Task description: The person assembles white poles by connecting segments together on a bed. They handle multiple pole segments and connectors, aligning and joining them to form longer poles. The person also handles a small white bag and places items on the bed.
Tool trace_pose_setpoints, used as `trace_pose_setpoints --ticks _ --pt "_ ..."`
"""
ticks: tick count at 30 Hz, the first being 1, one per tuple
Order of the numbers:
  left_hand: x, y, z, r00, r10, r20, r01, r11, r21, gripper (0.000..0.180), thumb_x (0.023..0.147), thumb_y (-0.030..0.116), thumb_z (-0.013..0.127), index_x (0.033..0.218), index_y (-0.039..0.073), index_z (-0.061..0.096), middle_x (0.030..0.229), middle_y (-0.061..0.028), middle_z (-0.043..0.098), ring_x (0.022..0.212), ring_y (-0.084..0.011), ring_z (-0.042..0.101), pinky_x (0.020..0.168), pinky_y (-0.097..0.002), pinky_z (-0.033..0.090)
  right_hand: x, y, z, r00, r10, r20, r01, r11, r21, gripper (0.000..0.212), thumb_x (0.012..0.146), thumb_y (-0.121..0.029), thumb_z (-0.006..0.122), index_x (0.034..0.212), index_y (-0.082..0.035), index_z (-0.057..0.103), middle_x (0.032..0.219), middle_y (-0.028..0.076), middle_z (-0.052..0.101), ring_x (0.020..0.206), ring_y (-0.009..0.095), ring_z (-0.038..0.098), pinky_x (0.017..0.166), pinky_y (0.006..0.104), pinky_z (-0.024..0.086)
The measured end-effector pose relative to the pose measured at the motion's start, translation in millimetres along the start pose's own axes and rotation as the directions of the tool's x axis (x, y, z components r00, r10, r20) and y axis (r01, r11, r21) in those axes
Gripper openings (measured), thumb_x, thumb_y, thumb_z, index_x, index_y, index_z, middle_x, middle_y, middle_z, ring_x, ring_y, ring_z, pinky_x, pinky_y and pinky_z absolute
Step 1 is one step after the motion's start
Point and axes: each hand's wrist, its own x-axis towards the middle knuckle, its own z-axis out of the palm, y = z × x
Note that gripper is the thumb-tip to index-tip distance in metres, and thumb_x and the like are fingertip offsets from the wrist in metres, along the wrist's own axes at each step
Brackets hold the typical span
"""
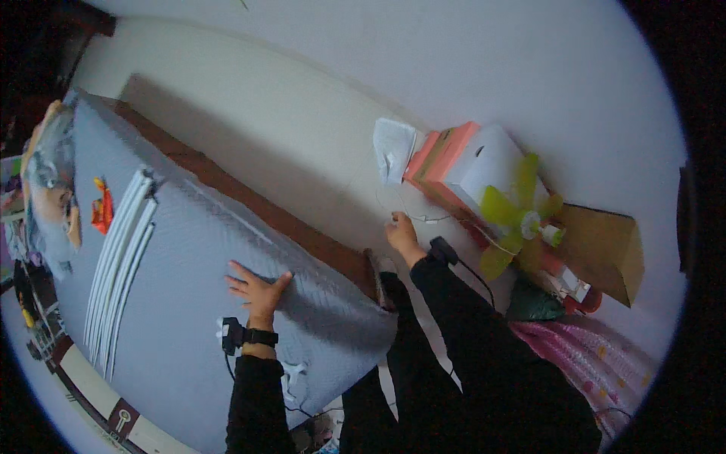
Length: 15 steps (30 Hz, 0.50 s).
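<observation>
While the far left of the view holds only a blurred heap of clutter, the grey quilted mattress (189,303) fills the left half. It carries a bundle of long white strips (121,257) and, just beside them, a small orange scrap (102,206). Further right, the left hand (257,291) lies flat on the mattress near its raised edge, fingers spread and grasping nothing. It looks like a prop for the body's lean. A black band (253,335) sits on that wrist.

Past the mattress edge, the right hand (401,233) reaches to the pale wall. Its fingers appear pinched on the thin white cable (435,219), though the grip is small in view. The cable loops up toward a white pouch-like fitting (395,150) on the wall and runs right toward the yellow-green fan (518,216). The fan stands in front of 2 boxes, 1 pink (446,155) and 1 white (495,163). A brown cardboard box (601,250) is to its right and a pink patterned cloth (590,356) below it.

The step in hand seems to be sorting or connecting the fan's cable at the wall. The next move likely calls for a fine, steady pinch and some slack in the cable, so the light fan is not tugged over. The left palm should stay planted for balance.
</observation>
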Motion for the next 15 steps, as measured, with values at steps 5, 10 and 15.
trace_pose_setpoints --ticks 5,10,15 --pt "24 -5 26 0.995 -0.09 -0.034 0.093 0.991 0.095 0.162 0.035 0.06 0.088 0.141 0.012 -0.026 0.142 -0.0348 -0.024 0.131 -0.0556 -0.017 0.099 -0.0728 0.006 98 47 61 0.996 0.089 -0.01 -0.089 0.991 -0.104 0.052 0.079 -0.022 0.065 0.122 0.003 0.047 0.118 0.026 0.052 0.111 0.041 0.05 0.093 0.043 0.043" --pt "25 -24 26 1.0 0.016 0.011 -0.017 0.996 0.085 0.162 0.037 0.065 0.083 0.138 0.007 -0.029 0.142 -0.0352 -0.025 0.132 -0.054 -0.017 0.099 -0.0717 0.005 184 72 101 1.0 0.013 0.021 -0.006 0.962 -0.274 0.063 0.078 -0.024 0.066 0.132 -0.001 0.043 0.13 0.025 0.045 0.123 0.039 0.041 0.103 0.0435 0.034" --pt "24 -35 33 0.995 0.096 0.033 -0.101 0.979 0.177 0.161 0.038 0.069 0.08 0.137 0.003 -0.029 0.141 -0.0363 -0.024 0.133 -0.0529 -0.016 0.101 -0.0695 0.004 244 93 128 0.998 0.007 0.056 0.021 0.874 -0.486 0.057 0.08 -0.032 0.064 0.127 -0.003 0.052 0.131 0.021 0.048 0.13 0.035 0.035 0.103 0.0437 0.033"
